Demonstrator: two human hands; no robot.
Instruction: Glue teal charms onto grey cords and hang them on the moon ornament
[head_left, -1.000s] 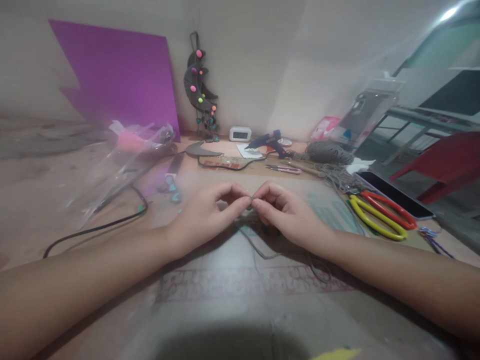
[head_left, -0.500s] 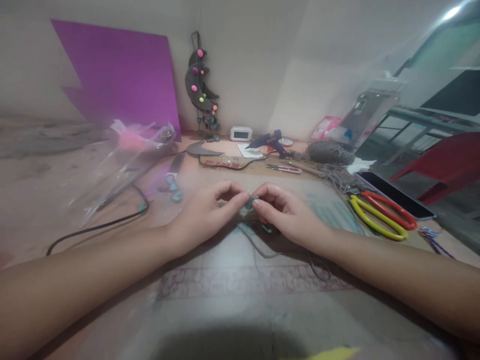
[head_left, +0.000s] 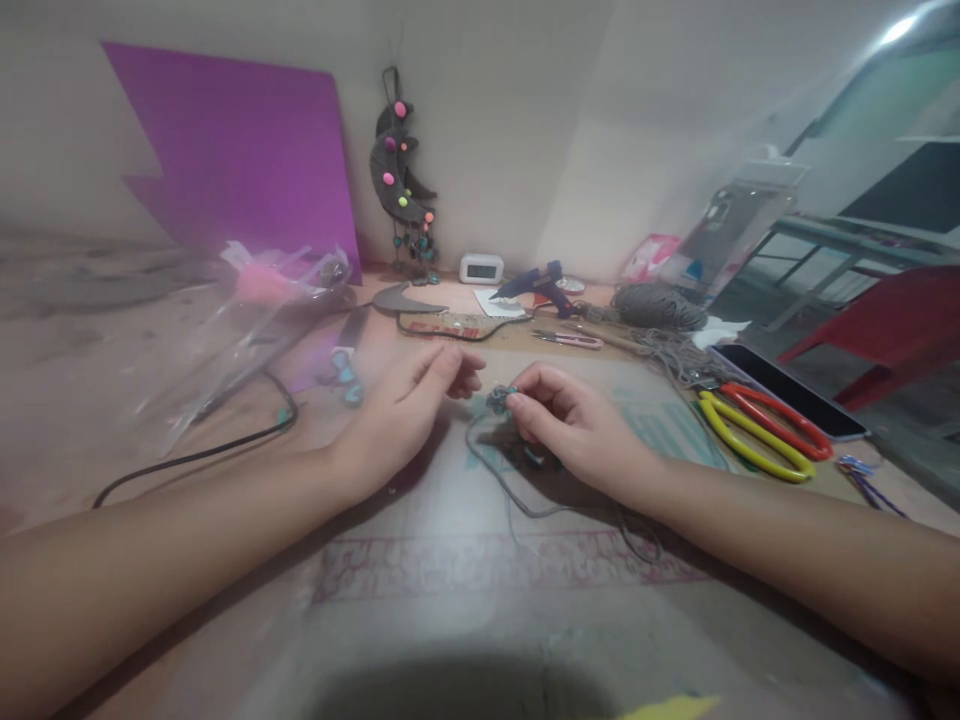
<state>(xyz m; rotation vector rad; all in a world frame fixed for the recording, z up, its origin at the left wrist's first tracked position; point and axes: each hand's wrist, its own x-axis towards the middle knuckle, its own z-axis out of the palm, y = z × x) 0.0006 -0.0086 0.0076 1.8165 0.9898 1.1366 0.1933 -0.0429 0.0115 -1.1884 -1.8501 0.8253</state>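
Between the thumb and forefinger of my right hand (head_left: 559,412) is a small grey-and-teal yarn piece (head_left: 498,399), too small to make out fully. From it a grey strand of yarn (head_left: 501,482) loops down over the work surface and under my right wrist. My left hand (head_left: 424,405) is a short way to the left, its fingers loosely bent and apart from the piece, with nothing seen in them. Something dark with a teal edge lies in the shadow under my right palm, partly hidden. Small teal pieces (head_left: 346,378) rest beyond my left wrist.
Scissors with yellow and red handles (head_left: 757,435) and a phone (head_left: 791,390) lie at the right. Behind are a grey yarn ball (head_left: 660,306), glue gun (head_left: 536,287), pink thread snips (head_left: 568,340), white clock (head_left: 481,268) and grey felt crescent (head_left: 409,299). A black cord (head_left: 195,455) runs along the left.
My left hand has let go of the small yarn piece and moved left, its fingers loosening. My right hand keeps its pinch, and more of the piece now shows.
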